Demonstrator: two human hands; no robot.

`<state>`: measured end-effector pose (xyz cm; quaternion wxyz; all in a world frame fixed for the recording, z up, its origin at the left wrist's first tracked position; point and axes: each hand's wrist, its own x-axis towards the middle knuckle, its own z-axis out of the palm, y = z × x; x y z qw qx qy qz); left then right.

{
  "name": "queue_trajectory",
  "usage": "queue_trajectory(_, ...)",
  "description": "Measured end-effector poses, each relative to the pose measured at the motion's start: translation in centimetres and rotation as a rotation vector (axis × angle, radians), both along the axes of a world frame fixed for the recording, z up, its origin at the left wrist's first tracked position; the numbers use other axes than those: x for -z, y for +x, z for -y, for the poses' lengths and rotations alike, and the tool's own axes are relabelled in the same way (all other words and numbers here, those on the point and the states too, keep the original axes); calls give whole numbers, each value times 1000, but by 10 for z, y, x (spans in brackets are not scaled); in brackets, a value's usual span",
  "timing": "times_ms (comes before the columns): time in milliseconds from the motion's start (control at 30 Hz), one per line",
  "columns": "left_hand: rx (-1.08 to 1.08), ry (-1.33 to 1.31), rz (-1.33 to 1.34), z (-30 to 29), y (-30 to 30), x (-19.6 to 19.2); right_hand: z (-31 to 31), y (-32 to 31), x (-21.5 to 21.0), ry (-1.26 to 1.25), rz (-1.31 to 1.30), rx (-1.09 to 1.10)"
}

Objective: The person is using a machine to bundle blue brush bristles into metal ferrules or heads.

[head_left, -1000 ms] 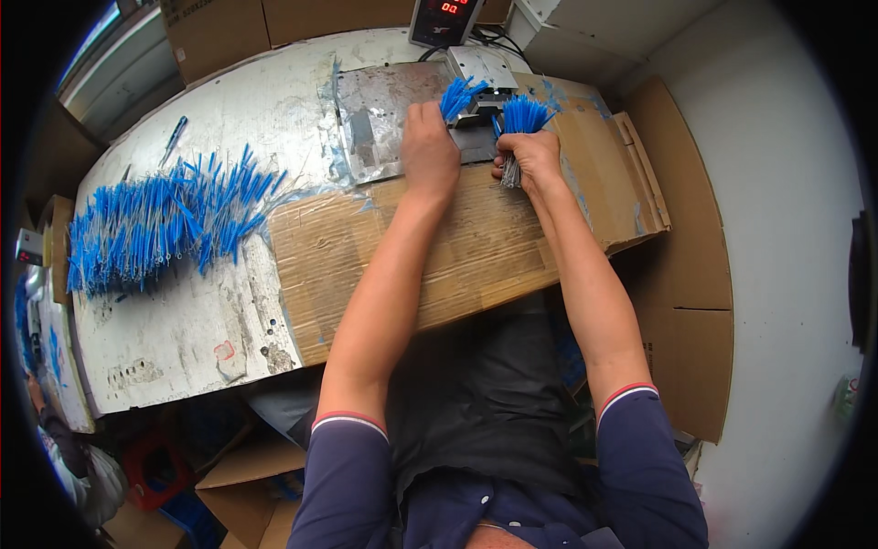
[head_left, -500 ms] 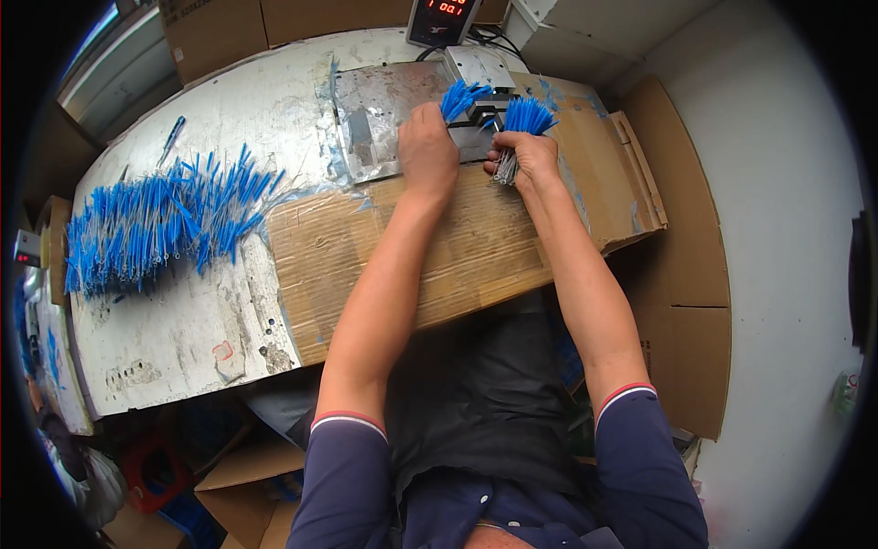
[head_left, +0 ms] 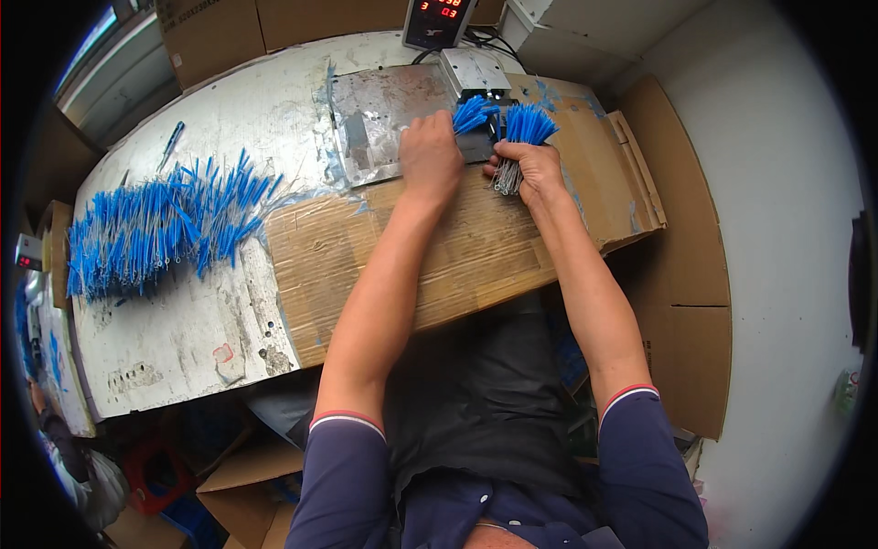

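Note:
My left hand [head_left: 430, 156] is closed around a small bunch of blue-tipped wires [head_left: 472, 113], whose blue ends fan out past my fingers toward a small metal machine [head_left: 473, 71]. My right hand [head_left: 530, 169] grips a thicker bundle of the same wires [head_left: 523, 128], blue ends pointing up and bare metal ends hanging below my fist. Both hands rest side by side over a sheet of brown cardboard [head_left: 457, 256], at the near edge of a scratched metal plate [head_left: 375, 119].
A large heap of blue-tipped wires [head_left: 155, 229] lies spread on the left of the worn white table [head_left: 183, 339]. A box with a red digit display [head_left: 437, 20] stands behind the machine. Cardboard boxes [head_left: 238, 476] sit on the floor at lower left.
Both hands have stayed by the machine; the two bundles have shifted only slightly between my fingers.

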<state>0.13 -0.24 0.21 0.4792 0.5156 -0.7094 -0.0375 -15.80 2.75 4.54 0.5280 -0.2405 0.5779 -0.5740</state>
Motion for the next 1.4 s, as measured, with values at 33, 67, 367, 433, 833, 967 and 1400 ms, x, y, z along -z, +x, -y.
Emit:
queue_trajectory(33, 1, 0, 1, 0, 0, -1, 0, 0, 0, -8, 0, -3)
queue_trajectory(67, 3, -4, 17, -1, -1, -1, 0, -1, 0, -9, 0, -1)
queue_trajectory(367, 15, -15, 79, -3, -1, 2, 0, 3, -10, 65, -148, -7)
queue_trajectory(433, 2, -6, 104, -3, -1, 1, 2, 3, -10, 71, -167, -10)
queue_trajectory(833, -113, 85, -166, 0, 3, 1, 16, 14, -7, 71, -198, 79)
queue_trajectory(967, -120, 28, -178, 2, 4, 2, 17, 18, -7, 77, -184, 78)
queue_trajectory(1400, -50, 4, -152, -1, 3, 0, 11, 11, -2, -12, 56, 106)
